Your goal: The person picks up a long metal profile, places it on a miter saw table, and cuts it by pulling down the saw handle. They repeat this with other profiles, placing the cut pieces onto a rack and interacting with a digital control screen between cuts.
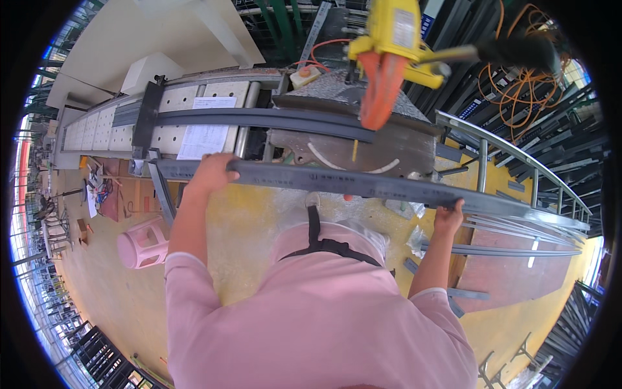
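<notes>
Bar (363, 185), long and dark grey (metal profile), spans both hands.

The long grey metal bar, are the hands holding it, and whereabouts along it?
Yes. Both hands grip the long grey metal bar: the left hand near its left end, the right hand farther toward its right end.

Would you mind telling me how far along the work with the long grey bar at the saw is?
Done: one grey bar already lies across the saw table. In hand: the left hand and right hand grip a second bar in front of the saw. Left: this bar is not yet under the blade, and more bars lie at the right.
</notes>
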Demonstrator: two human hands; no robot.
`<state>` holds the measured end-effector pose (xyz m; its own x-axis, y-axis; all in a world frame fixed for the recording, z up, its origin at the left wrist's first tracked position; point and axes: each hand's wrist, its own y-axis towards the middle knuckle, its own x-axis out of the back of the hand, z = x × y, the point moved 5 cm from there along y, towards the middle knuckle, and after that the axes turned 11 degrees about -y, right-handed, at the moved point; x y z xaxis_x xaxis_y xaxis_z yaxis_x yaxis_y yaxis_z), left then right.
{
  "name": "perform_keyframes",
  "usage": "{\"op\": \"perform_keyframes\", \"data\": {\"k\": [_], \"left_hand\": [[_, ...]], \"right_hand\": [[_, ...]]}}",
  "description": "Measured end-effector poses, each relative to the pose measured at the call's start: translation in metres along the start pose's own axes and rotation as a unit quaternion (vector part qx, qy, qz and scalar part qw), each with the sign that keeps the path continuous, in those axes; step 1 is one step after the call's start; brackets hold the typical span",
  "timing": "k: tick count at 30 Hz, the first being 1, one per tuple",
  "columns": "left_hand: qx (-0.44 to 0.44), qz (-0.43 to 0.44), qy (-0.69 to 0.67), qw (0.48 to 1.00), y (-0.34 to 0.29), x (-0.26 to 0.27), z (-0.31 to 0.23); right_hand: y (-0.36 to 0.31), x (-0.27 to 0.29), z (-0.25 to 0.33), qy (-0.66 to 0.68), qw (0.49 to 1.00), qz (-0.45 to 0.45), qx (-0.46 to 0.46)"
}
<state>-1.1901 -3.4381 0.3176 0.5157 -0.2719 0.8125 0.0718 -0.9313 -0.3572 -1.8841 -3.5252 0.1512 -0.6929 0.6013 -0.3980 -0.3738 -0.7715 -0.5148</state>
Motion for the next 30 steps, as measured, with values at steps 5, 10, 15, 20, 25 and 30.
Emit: {"op": "perform_keyframes", "data": {"k": [5, 10, 15, 20, 25, 30], "left_hand": [[0.017, -0.072, 0.055, 0.996, 0.063, 0.048, 0.088], [0.056, -0.368, -0.025, 0.928, 0.093, 0.079, 0.124], [0.199, -0.398, -0.595, 0.669, 0.1, -0.015, 0.152], [0.341, -0.127, -0.789, 0.494, 0.122, -0.109, 0.074], [0.301, -0.15, -0.773, 0.538, 0.152, -0.111, 0.07], [0.325, -0.112, -0.698, 0.628, 0.162, -0.09, 0.06]], "right_hand": [[-0.017, -0.131, -0.049, -0.044, 0.996, -0.078, -0.031], [-0.006, -0.193, -0.095, -0.097, 0.989, -0.089, -0.063], [-0.018, -0.255, -0.128, -0.103, 0.99, -0.039, -0.088], [-0.053, -0.321, -0.123, -0.107, 0.987, 0.113, -0.032], [-0.08, -0.348, -0.128, -0.246, 0.945, 0.216, -0.019], [-0.012, -0.278, -0.152, -0.354, 0.92, 0.133, -0.103]]}}
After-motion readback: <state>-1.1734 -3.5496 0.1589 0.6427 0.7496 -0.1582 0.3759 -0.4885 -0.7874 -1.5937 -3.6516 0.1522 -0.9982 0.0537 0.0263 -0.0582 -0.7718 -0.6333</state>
